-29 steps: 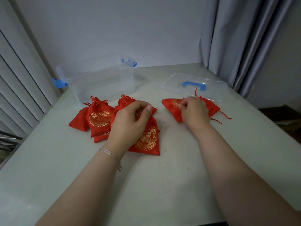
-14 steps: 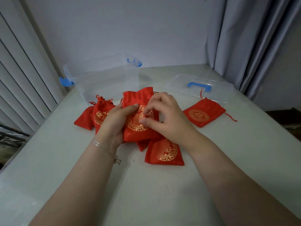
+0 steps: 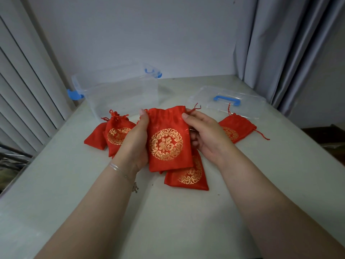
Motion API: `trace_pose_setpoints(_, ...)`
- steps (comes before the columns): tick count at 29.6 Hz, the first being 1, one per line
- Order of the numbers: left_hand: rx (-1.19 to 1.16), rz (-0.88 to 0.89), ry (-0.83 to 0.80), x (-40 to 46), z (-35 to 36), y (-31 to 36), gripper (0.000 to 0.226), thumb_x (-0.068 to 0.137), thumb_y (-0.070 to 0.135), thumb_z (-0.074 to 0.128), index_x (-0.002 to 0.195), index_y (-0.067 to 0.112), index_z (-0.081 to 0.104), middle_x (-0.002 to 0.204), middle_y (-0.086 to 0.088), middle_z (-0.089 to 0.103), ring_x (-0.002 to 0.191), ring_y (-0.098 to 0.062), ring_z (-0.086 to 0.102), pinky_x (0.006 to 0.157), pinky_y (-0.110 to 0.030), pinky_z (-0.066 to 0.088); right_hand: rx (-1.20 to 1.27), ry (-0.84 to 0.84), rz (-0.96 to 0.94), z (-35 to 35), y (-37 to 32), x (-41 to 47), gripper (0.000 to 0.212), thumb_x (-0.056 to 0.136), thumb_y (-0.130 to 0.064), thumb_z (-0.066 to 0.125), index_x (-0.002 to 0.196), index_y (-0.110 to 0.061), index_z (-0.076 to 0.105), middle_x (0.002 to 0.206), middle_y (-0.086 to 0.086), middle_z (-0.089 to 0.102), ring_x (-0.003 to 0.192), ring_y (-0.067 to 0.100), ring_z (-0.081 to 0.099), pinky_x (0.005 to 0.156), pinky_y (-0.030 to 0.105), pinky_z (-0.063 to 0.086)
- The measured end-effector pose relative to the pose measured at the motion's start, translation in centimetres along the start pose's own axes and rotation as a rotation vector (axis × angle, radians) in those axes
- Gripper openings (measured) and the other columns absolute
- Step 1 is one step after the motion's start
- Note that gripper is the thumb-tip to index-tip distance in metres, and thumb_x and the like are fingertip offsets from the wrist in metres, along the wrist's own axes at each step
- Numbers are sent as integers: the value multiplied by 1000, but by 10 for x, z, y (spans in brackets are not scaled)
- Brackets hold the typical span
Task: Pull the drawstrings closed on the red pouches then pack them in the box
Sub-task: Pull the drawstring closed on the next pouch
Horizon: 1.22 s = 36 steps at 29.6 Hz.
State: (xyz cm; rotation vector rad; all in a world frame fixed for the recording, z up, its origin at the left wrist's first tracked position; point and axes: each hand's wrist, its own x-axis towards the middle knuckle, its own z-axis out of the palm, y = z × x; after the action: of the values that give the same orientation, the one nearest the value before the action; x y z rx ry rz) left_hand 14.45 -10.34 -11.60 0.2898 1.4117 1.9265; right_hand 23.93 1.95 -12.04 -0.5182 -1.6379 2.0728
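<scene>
A pale table [image 3: 242, 193] held a clear plastic box [image 3: 119, 92] with blue latches at its far left and the box's lid [image 3: 225, 101], with a blue handle, at far right. Red pouches lay between: a cinched pair [image 3: 112, 133] left, one [image 3: 188, 176] central, another [image 3: 236, 130] right.

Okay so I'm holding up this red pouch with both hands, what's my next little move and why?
Probably pull the drawstrings outward to cinch it. The held pouch has a wide, flat mouth, so it looks undrawn. Your right hand is already at the cord end by the top corner, and your left hand grips the other side. The clear box behind stands open for packing afterwards.
</scene>
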Motion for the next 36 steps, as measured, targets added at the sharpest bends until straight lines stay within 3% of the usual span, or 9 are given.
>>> trace_pose_setpoints(6, -12, 50, 31, 6, 2, -8, 29, 98, 31, 49, 92, 10, 68, 85, -6, 73, 82, -20, 71, 77, -34, 55, 407, 96, 58, 4, 4, 4, 18, 92, -32, 57, 92, -22, 72, 54, -10, 43, 42, 2, 35, 40, 14, 33)
trace_pose_setpoints(9, -79, 97, 85, 10, -3, -8, 25, 98, 29, 50, 92, 14, 69, 82, -1, 71, 80, -16, 68, 79, -33, 56, 544, 122, 38, 2, 7, 7, 22, 92, -38, 55, 93, -23, 71, 70, -6, 57, 64, 9, 56, 60, 24, 51)
trace_pose_setpoints(13, -41, 120, 95, 11, -7, -9, 31, 101, 31, 42, 95, 14, 68, 77, 1, 70, 68, -11, 66, 68, -26, 54, 581, 188, -101, 0, 9, 9, 28, 97, -35, 46, 94, -15, 65, 89, 0, 67, 87, 16, 61, 81, 30, 51)
trace_pose_setpoints(17, 60, 116, 179, 15, -3, -9, 37, 102, 33, 37, 90, 9, 62, 69, 1, 73, 60, -11, 70, 51, -21, 54, 619, 213, -249, -4, 3, 7, 31, 99, -33, 41, 85, -12, 58, 77, 4, 69, 83, 19, 67, 79, 32, 53)
trace_pose_setpoints(21, 145, 108, 188, 16, -3, -10, 38, 103, 31, 36, 77, 9, 52, 65, -4, 73, 60, -15, 71, 52, -24, 57, 662, 222, -325, -7, -6, 4, 32, 100, -33, 39, 78, -13, 51, 52, -1, 39, 51, 13, 50, 68, 32, 55)
trace_pose_setpoints(25, 146, 95, 112, 10, -4, -10, 39, 103, 26, 36, 68, 11, 45, 75, -9, 73, 72, -21, 71, 65, -27, 58, 316, 223, -470, -7, -9, 0, 36, 101, -31, 39, 72, -14, 52, 49, -6, 29, 44, 7, 27, 46, 21, 34)
trace_pose_setpoints(30, 60, 262, -4, 7, -1, -8, 40, 103, 23, 35, 66, 11, 44, 98, -16, 72, 86, -24, 67, 79, -32, 55, -387, 123, -579, -3, -1, -1, 31, 99, -28, 45, 72, -19, 59, 52, -4, 57, 54, 21, 55, 62, 32, 48)
trace_pose_setpoints(33, 89, 512, -166, -1, 3, -10, 38, 103, 22, 33, 71, 7, 47, 97, -12, 72, 95, -24, 66, 90, -37, 50, -385, 110, -441, -2, 1, 4, 32, 99, -28, 46, 71, -20, 59, 54, -4, 64, 57, 18, 57, 58, 26, 45)
trace_pose_setpoints(36, 105, 560, -323, -8, 8, -14, 33, 101, 22, 32, 77, 5, 46, 82, -15, 71, 90, -33, 67, 90, -42, 51, -395, 111, -396, -3, 4, 7, 33, 98, -27, 47, 68, -20, 59, 52, -10, 59, 49, 0, 49, 52, 14, 38)
